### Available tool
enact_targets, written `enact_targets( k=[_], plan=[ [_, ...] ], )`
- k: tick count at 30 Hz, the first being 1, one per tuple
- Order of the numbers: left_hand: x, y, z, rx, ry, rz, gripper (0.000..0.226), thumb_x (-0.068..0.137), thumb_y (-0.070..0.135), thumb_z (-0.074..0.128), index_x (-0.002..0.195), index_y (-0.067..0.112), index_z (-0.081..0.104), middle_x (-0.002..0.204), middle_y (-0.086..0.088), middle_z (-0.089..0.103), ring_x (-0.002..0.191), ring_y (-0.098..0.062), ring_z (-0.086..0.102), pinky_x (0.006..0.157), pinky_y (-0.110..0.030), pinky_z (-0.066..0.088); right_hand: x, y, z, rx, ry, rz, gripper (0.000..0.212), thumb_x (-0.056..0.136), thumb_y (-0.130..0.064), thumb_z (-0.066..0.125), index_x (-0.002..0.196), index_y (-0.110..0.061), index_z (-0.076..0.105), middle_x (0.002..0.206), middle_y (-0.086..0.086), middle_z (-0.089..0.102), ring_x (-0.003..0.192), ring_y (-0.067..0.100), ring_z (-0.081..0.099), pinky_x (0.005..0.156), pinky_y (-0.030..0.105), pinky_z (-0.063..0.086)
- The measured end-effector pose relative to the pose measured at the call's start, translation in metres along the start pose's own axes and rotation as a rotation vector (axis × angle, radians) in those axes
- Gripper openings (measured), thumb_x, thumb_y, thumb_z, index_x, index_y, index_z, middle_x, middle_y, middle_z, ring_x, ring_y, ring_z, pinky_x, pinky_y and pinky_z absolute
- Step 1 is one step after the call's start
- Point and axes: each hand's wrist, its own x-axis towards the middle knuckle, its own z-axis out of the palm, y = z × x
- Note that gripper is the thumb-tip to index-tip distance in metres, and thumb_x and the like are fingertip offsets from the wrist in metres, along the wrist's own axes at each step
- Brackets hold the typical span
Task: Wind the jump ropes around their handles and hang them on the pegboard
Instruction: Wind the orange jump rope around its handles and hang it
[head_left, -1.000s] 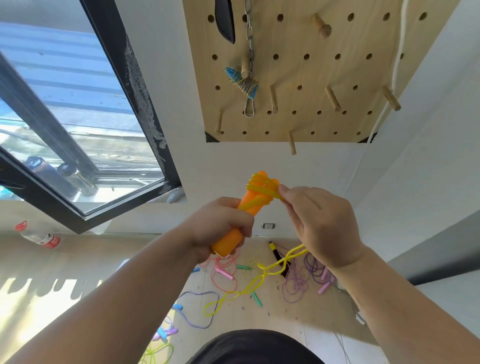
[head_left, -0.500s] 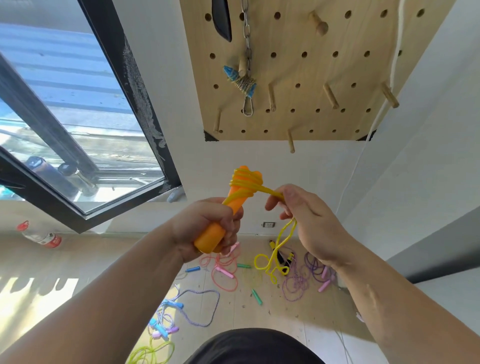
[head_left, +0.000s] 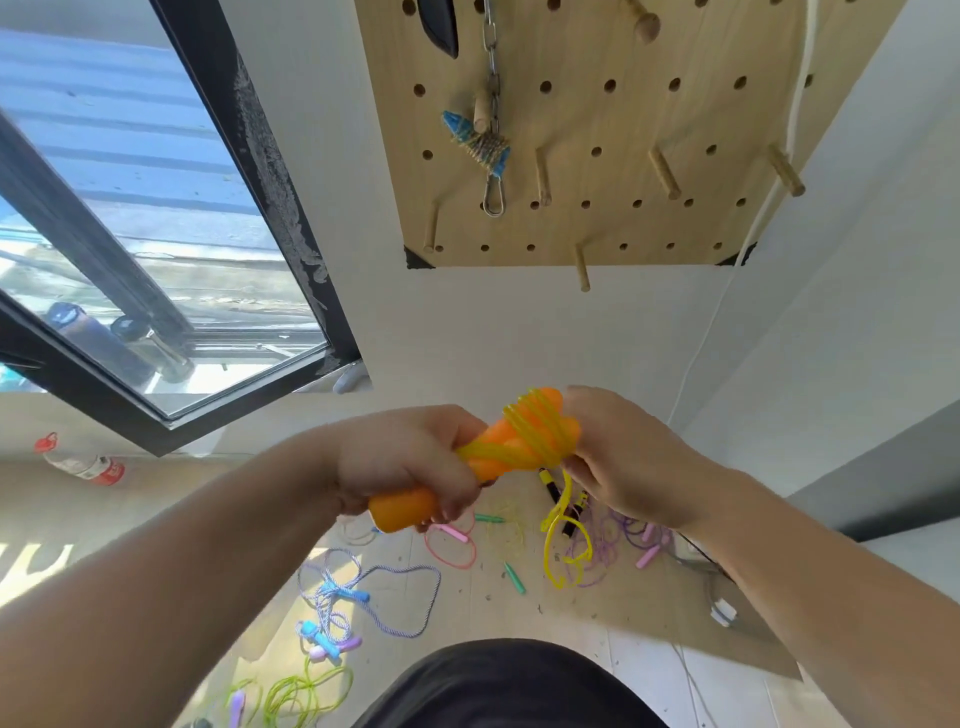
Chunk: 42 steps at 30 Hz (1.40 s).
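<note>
My left hand (head_left: 410, 462) grips the lower part of a pair of orange jump rope handles (head_left: 524, 441), held together and tilted up to the right. Yellow rope (head_left: 530, 431) is wound in several turns round their upper end. My right hand (head_left: 628, 457) pinches the rope just beside the handles' tip. A short loose tail of yellow rope (head_left: 558, 540) dangles below that hand. The wooden pegboard (head_left: 597, 119) hangs on the wall above, with one wound blue-handled rope (head_left: 478, 140) on a peg.
Several loose jump ropes lie on the floor below: a blue-handled one (head_left: 353, 592), a pink one (head_left: 452, 540), a purple one (head_left: 634, 540), a green one (head_left: 296, 691). A chain with a carabiner (head_left: 492, 104) hangs on the pegboard. An open window (head_left: 145, 249) is at left.
More yellow rope has gone round the handles and the dangling tail has grown shorter. My right hand moved from beside the handles to their tip. The handles tilted further over to the right.
</note>
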Motion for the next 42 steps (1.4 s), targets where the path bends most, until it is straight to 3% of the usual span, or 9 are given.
enact_targets(
  k=[4, 8, 12, 19, 24, 27, 31, 36, 42],
  plan=[
    [-0.001, 0.014, 0.009, 0.494, -0.015, -0.158, 0.015, 0.058, 0.017, 0.068, 0.063, 0.021, 0.054, 0.058, 0.006, 0.050, 0.053, -0.010, 0.047, 0.054, -0.024, 0.039, 0.017, 0.008, -0.001, -0.297, -0.215, -0.154, 0.023, 0.086, -0.024, 0.044, 0.088, -0.023, 0.067, 0.087, -0.005, 0.063, 0.083, 0.023, 0.057, 0.064, 0.035, 0.045],
    [0.008, 0.013, 0.027, 1.056, -0.013, -0.290, 0.021, 0.077, 0.029, 0.072, 0.081, 0.013, 0.058, 0.066, 0.000, 0.045, 0.059, -0.018, 0.042, 0.057, -0.030, 0.036, 0.037, 0.000, -0.001, -0.407, -0.323, -0.270, 0.013, 0.095, -0.034, 0.057, 0.091, -0.027, 0.067, 0.094, -0.008, 0.064, 0.098, 0.020, 0.057, 0.068, 0.033, 0.035],
    [0.022, 0.000, 0.034, 1.277, 0.025, -0.368, 0.025, 0.083, 0.038, 0.067, 0.086, 0.014, 0.061, 0.067, 0.000, 0.042, 0.056, -0.016, 0.038, 0.053, -0.028, 0.034, 0.059, -0.018, 0.004, -0.394, -0.450, -0.206, 0.018, 0.100, -0.032, 0.048, 0.095, -0.028, 0.064, 0.102, -0.008, 0.065, 0.108, 0.016, 0.052, 0.081, 0.037, 0.042],
    [0.032, -0.024, -0.002, 1.034, 0.358, -0.425, 0.027, 0.074, 0.035, 0.073, 0.071, 0.016, 0.055, 0.068, -0.002, 0.050, 0.061, -0.019, 0.048, 0.058, -0.028, 0.037, 0.063, -0.024, 0.011, -0.435, -0.214, -0.085, 0.028, 0.084, -0.014, 0.060, 0.069, -0.027, 0.040, 0.070, 0.000, 0.062, 0.072, 0.026, 0.059, 0.061, 0.033, 0.033],
    [0.038, -0.024, -0.012, 0.876, 0.567, -0.393, 0.022, 0.071, 0.030, 0.075, 0.073, 0.016, 0.059, 0.073, -0.003, 0.057, 0.069, -0.022, 0.054, 0.057, -0.026, 0.039, 0.048, -0.035, 0.009, -0.331, -0.136, 0.080, 0.028, 0.104, -0.039, 0.041, 0.104, -0.023, 0.064, 0.094, -0.001, 0.063, 0.086, 0.026, 0.063, 0.071, 0.040, 0.051],
    [0.040, -0.022, -0.013, 0.771, 0.673, -0.343, 0.020, 0.071, 0.027, 0.076, 0.075, 0.014, 0.061, 0.072, -0.004, 0.058, 0.066, -0.021, 0.053, 0.056, -0.027, 0.039, 0.034, -0.028, 0.016, -0.197, 0.139, 0.190, 0.038, 0.100, -0.043, 0.038, 0.103, -0.023, 0.071, 0.077, -0.002, 0.060, 0.068, 0.024, 0.062, 0.053, 0.039, 0.050],
    [0.040, -0.017, -0.011, 0.664, 0.746, -0.280, 0.023, 0.071, 0.027, 0.076, 0.080, 0.011, 0.063, 0.073, -0.005, 0.057, 0.064, -0.019, 0.052, 0.059, -0.030, 0.042, 0.016, -0.033, 0.017, -0.020, 0.372, 0.345, 0.040, 0.101, -0.048, 0.042, 0.093, -0.026, 0.074, 0.070, -0.009, 0.059, 0.068, 0.015, 0.057, 0.057, 0.038, 0.048],
    [0.040, -0.009, -0.003, 0.742, 0.818, -0.226, 0.022, 0.074, 0.030, 0.073, 0.078, 0.014, 0.059, 0.071, -0.001, 0.054, 0.062, -0.016, 0.049, 0.054, -0.027, 0.037, 0.015, -0.040, 0.008, 0.195, 0.234, 0.700, 0.042, 0.104, -0.049, 0.041, 0.072, -0.023, 0.049, 0.057, -0.004, 0.051, 0.061, 0.017, 0.052, 0.060, 0.040, 0.044],
    [0.039, 0.000, 0.000, 0.627, 0.806, -0.205, 0.023, 0.074, 0.026, 0.074, 0.078, 0.011, 0.058, 0.071, -0.002, 0.051, 0.063, -0.017, 0.048, 0.058, -0.029, 0.039, 0.011, -0.042, 0.003, 0.160, 0.183, 0.602, 0.018, 0.102, -0.033, 0.057, 0.090, -0.023, 0.047, 0.065, -0.008, 0.050, 0.059, 0.014, 0.048, 0.058, 0.038, 0.041]
  ],
)
